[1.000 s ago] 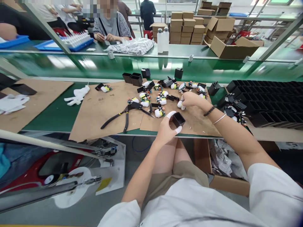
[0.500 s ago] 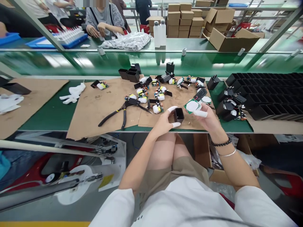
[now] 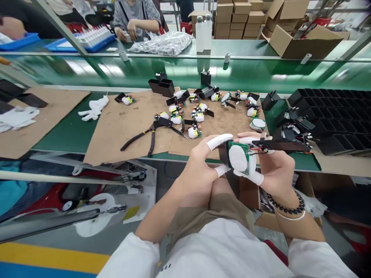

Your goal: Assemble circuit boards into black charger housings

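My left hand (image 3: 199,166), with white finger cots on thumb and forefinger, pinches a small black plastic housing (image 3: 223,156) that is mostly hidden behind the other parts. My right hand (image 3: 272,166) grips a green circuit board with a white round pad (image 3: 239,158) and a flat black cover (image 3: 281,144) joined to it by wires. Both hands meet just in front of the table edge, above my lap. More of these board assemblies (image 3: 197,116) lie scattered on the brown cardboard sheet (image 3: 121,127).
Black-handled pliers (image 3: 150,135) lie left of centre on the cardboard. Rows of empty black housings (image 3: 333,112) fill the right side. A white glove (image 3: 95,108) lies at the left. Across the green conveyor (image 3: 145,73) a person in a striped top (image 3: 136,19) works; cardboard boxes (image 3: 301,42) stand behind.
My right hand reached to the scattered boards, picked one up with its black cover and drew it back to the housing in my left hand. Both hands moved nearer to me.
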Motion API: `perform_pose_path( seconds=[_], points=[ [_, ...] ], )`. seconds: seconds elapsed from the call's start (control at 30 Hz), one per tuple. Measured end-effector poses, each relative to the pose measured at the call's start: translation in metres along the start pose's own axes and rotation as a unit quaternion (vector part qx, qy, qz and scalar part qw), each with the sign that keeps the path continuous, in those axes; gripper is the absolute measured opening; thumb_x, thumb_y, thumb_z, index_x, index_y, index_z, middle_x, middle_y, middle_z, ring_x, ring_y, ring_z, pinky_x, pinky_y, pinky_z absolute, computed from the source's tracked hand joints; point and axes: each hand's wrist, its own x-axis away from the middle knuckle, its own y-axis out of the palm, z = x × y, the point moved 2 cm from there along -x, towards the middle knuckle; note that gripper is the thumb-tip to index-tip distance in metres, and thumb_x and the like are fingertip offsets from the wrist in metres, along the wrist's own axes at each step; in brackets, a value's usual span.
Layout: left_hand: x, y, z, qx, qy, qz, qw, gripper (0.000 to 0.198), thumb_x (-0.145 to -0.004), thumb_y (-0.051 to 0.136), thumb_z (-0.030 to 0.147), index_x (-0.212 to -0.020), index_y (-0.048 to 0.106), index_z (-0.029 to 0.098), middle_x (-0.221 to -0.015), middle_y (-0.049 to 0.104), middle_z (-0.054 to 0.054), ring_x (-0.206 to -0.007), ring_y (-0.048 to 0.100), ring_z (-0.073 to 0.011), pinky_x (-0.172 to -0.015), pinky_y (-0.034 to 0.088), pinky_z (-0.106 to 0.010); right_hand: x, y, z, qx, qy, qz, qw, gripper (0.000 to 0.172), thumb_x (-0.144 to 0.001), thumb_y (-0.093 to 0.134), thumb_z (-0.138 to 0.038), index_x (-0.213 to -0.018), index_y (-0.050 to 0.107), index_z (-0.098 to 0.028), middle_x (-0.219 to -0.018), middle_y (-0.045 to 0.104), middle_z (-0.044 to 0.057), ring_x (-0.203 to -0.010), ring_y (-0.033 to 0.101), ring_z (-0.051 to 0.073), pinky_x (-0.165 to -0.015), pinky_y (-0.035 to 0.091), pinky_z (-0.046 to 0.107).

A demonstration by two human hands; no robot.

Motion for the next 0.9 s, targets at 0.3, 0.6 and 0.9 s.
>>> perform_pose_path(
  seconds=[0.3,0.6,0.9],
  points=[
    [0.003,0.005,0.004,0.003,0.002,0.003,1.000,0.067,-0.078,0.081,0.007,-0.141,0.066,0.024,-0.139,0.072,-0.009,-0.131,0.069,-0.0252,-0.114,0.058,-0.037,0.013,-0.004,0.000,0.016,0.044,0.029,0.998,0.051,-0.068,0.098,-0.031,-0.113,0.074,-0.028,-0.101,0.078,0.003,-0.100,0.075,0.029,-0.098,0.062,0.051],
    [0.002,0.004,0.004,-0.002,0.000,-0.006,1.000,0.068,-0.077,0.079,0.003,-0.141,0.067,0.025,-0.139,0.072,-0.008,-0.132,0.068,-0.0244,-0.115,0.058,-0.036,0.018,-0.006,0.001,0.042,0.051,0.029,0.997,0.057,-0.072,0.095,-0.031,-0.124,0.071,-0.030,-0.119,0.077,0.003,-0.112,0.073,0.026,-0.105,0.060,0.046],
    [0.004,-0.001,0.003,-0.015,-0.004,-0.014,1.000,0.068,-0.078,0.078,0.003,-0.141,0.067,0.026,-0.143,0.070,-0.008,-0.135,0.066,-0.0263,-0.117,0.056,-0.038,0.013,-0.002,-0.003,0.031,0.066,-0.006,0.997,0.050,-0.078,0.091,-0.031,-0.123,0.070,-0.032,-0.123,0.073,0.005,-0.119,0.069,0.029,-0.113,0.055,0.053]
  ],
)
